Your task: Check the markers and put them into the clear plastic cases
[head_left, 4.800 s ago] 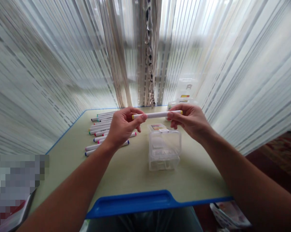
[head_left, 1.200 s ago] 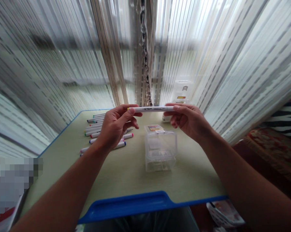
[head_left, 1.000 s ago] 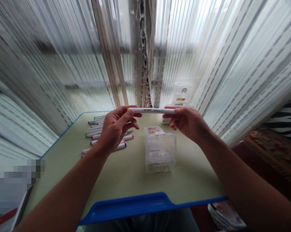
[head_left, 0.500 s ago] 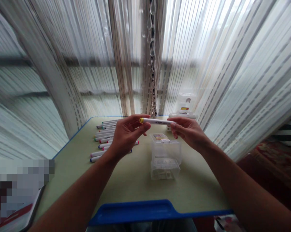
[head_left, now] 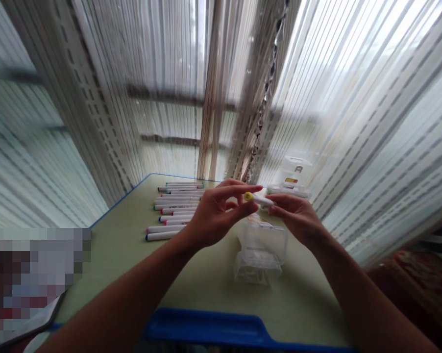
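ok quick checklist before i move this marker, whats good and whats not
- Right hand on the yellow-ended marker: ok, fingers pinch its far end
- Left hand gripping the yellow end: cannot tell, finger and thumb surround it
- Marker off the table: ok, held above it
- Loose markers all in full view: not ok, left hand and forearm hide some right ends
- Front clear case on the table: ok

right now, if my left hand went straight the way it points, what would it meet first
Your left hand would probably meet the marker first: its yellow end shows between thumb and index finger. The right hand comes next; depth is unclear.
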Action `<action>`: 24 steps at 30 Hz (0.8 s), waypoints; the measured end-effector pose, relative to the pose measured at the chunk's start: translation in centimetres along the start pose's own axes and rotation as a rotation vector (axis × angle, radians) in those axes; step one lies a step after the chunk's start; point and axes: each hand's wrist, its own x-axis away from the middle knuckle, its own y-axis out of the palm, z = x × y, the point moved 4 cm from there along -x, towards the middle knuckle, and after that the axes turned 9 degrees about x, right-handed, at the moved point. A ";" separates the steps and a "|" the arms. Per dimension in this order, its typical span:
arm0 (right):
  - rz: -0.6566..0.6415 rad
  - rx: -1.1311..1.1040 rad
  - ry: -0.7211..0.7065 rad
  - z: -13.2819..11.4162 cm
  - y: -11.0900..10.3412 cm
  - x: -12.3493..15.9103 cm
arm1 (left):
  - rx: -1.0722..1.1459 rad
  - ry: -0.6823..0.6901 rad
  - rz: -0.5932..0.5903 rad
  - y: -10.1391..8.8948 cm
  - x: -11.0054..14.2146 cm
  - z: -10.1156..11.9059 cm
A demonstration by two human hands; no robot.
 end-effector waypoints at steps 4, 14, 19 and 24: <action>0.004 0.033 -0.052 -0.3 0.3 0.1 | -0.015 0.006 -0.026 0.5 0.2 0.0; 0.015 0.041 -0.152 -1.4 0.8 0.4 | -0.034 0.016 -0.064 1.3 0.3 0.4; 0.034 0.064 -0.185 -1.8 1.1 0.5 | -0.049 0.027 -0.116 1.7 0.4 0.6; 0.030 0.083 -0.177 -1.7 1.1 0.6 | -0.055 0.023 -0.109 1.8 0.4 0.5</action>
